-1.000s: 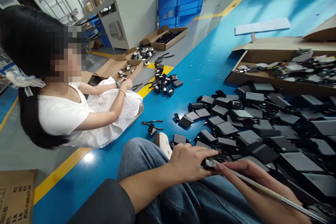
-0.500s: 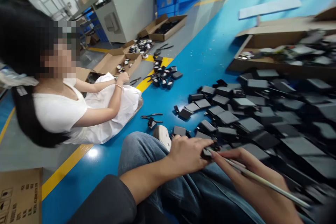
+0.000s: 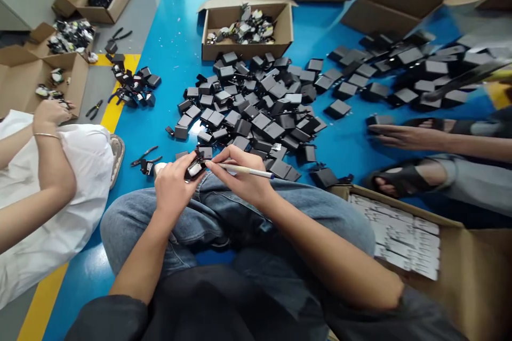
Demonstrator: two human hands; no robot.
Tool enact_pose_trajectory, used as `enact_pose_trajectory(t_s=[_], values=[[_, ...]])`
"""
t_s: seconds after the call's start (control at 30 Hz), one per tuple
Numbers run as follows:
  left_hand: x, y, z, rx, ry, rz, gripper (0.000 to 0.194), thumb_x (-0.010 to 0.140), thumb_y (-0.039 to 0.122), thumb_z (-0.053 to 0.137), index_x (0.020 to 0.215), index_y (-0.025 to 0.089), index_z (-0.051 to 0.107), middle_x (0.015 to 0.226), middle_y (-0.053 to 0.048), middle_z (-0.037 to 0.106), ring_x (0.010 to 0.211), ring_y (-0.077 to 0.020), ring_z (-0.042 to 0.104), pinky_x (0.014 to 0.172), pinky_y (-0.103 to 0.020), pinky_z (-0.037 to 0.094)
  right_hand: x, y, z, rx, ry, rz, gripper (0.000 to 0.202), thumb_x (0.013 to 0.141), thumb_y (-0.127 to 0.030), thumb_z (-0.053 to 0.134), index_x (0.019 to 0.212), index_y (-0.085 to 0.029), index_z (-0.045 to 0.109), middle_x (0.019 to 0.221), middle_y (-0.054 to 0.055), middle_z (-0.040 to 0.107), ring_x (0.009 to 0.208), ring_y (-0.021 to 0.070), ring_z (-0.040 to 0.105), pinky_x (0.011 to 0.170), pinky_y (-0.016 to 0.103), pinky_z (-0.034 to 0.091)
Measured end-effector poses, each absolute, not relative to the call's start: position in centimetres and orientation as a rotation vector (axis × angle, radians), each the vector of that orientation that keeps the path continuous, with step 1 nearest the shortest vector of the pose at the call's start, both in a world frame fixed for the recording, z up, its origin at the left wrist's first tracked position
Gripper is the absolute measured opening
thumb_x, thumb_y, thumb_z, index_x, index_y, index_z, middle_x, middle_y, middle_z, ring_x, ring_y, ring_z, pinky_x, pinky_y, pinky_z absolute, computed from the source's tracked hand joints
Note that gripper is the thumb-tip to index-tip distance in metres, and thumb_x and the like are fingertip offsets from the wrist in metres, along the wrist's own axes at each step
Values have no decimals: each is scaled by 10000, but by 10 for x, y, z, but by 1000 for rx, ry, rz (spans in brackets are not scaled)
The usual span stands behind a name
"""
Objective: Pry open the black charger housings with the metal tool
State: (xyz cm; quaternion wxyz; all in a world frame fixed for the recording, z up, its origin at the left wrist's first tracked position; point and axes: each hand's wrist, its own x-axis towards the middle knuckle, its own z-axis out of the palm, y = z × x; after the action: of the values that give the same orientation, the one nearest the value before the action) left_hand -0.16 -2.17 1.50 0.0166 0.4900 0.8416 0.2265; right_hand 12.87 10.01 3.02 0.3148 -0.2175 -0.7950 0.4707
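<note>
My left hand point(image 3: 174, 186) is closed around a small black plastic housing point(image 3: 194, 170) with something white showing inside, held up above my lap. In my right hand point(image 3: 250, 177) is a slim, pale pen point(image 3: 253, 171) with a dark blue rear end. Its front end points at the housing, and my right fingertips are right by the housing's edge. Whether the tip touches the inside cannot be made out. Just beyond my hands, a heap of black housings point(image 3: 262, 120) covers the blue floor. Pliers point(image 3: 144, 155) and a loose black part point(image 3: 148, 166) lie left of my left hand.
A cardboard box point(image 3: 248, 53) of mixed parts stands behind the heap. At right, a co-worker's hand point(image 3: 400, 137) reaches toward a housing. An open carton of white pieces point(image 3: 400, 234) is by my right knee. Another person in white point(image 3: 60, 181) sits at left, near more boxes and pliers point(image 3: 94, 111).
My view has swung to the right and down, bringing the whole heap, the right-hand co-worker and the carton into sight. Both hands keep hold of the housing and the pen.
</note>
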Motion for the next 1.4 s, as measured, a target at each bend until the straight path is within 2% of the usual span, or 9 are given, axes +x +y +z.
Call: enact_pose_trajectory(t_s=[0.1,0.33,0.53,0.6,0.7,0.9,1.03,1.23,1.4], values=[[-8,-20,14,1369,2634,812,455,823,418,739,1233,230,678,1224,-92,723,1067,-284,705,913,-377,556,135,100,46,-552,-2081,1112,155,875,-301,680,769,-218,603,724,3,691,650,139,656,638,251,537],[-8,-21,18,1108,2307,1242,538,761,462,785,1217,203,665,1183,-79,737,1070,-248,715,925,-339,585,137,103,46,-651,-1770,1479,207,887,-380,672,803,-203,604,706,-6,653,604,128,642,570,250,547],[-2,-20,21,962,2094,1408,582,749,490,774,1220,173,645,1196,-90,722,1079,-250,709,904,-321,598,137,97,50,-624,-1795,1522,179,860,-350,710,945,-195,681,885,35,707,741,148,678,627,255,589],[0,-20,22,974,2118,1421,577,760,495,761,1214,160,642,1173,-94,728,1057,-246,715,901,-321,597,140,95,55,-641,-1852,1465,149,869,-327,697,937,-194,694,878,41,724,747,155,686,635,258,589],[2,-21,24,1157,2279,1386,510,778,471,750,1183,176,655,1133,-80,740,1033,-233,716,934,-334,580,142,95,61,-644,-1975,1255,112,893,-303,655,837,-208,676,746,13,713,647,134,658,616,247,558],[2,-21,28,1574,2387,1339,388,833,407,724,1144,188,649,1128,-75,736,1052,-209,704,947,-307,557,145,97,63,-603,-2098,998,313,940,-324,572,650,-209,549,560,-20,604,481,92,521,494,223,406],[2,-21,30,1613,2386,1305,385,841,407,719,1146,189,634,1133,-75,736,1060,-207,703,950,-305,550,146,96,62,-603,-2157,906,345,952,-339,552,634,-207,539,541,-23,571,462,84,478,486,224,376],[3,-21,28,1652,2396,1274,389,841,403,724,1156,191,637,1121,-75,737,1049,-211,707,942,-301,550,146,95,63,-585,-2213,764,311,952,-270,566,651,-198,534,550,-37,541,469,66,472,484,207,347],[2,-20,27,1706,2339,1315,405,819,369,753,1164,188,643,1110,-76,743,1034,-213,713,921,-296,563,143,96,61,-572,-2198,702,327,952,-251,574,642,-193,489,514,-67,452,430,50,403,453,202,305]])
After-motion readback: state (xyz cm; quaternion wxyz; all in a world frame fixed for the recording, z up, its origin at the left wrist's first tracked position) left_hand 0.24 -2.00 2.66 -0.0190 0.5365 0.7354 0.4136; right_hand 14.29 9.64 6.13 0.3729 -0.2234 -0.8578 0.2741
